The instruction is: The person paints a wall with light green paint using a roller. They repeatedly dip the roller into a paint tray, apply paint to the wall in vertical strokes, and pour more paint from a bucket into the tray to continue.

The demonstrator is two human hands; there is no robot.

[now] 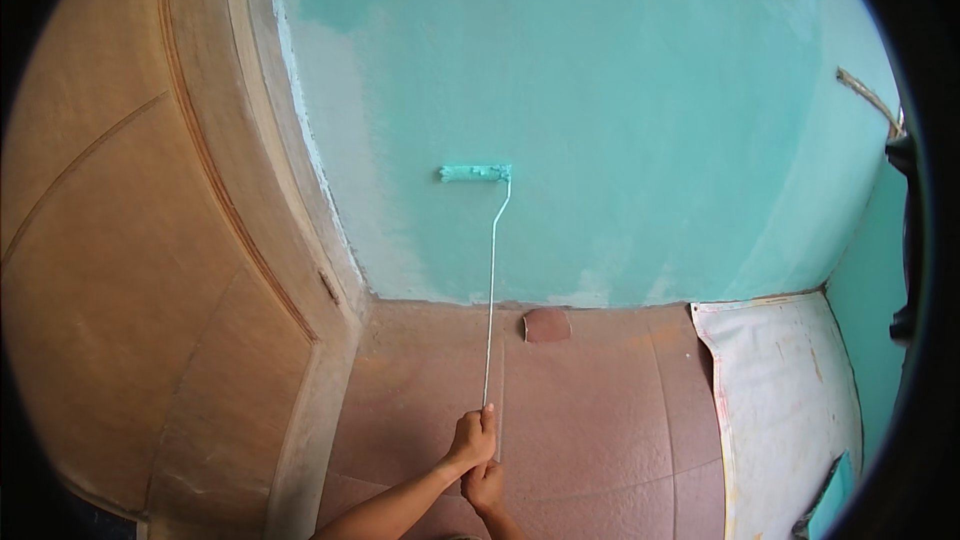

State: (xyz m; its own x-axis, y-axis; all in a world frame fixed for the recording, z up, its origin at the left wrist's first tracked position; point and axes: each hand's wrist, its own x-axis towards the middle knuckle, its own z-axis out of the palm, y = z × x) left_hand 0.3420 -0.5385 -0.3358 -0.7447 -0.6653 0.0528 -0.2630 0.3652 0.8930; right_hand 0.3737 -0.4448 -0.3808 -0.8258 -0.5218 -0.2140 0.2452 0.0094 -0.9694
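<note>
A paint roller [475, 173], wet with turquoise paint, presses against the turquoise wall [620, 120] on the end of a long thin metal pole [491, 290]. My left hand [472, 440] grips the pole near its lower end. My right hand [486, 486] holds the very end of the pole just below the left hand. To the left of the roller, a strip of wall [345, 140] beside the door frame is paler and greyish, with thinner paint.
A brown wooden door [130, 270] and its frame [270, 170] fill the left side. The floor [590, 410] has reddish tiles. A small reddish piece [547, 324] lies by the wall base. A stained white sheet [785, 390] covers the floor at right.
</note>
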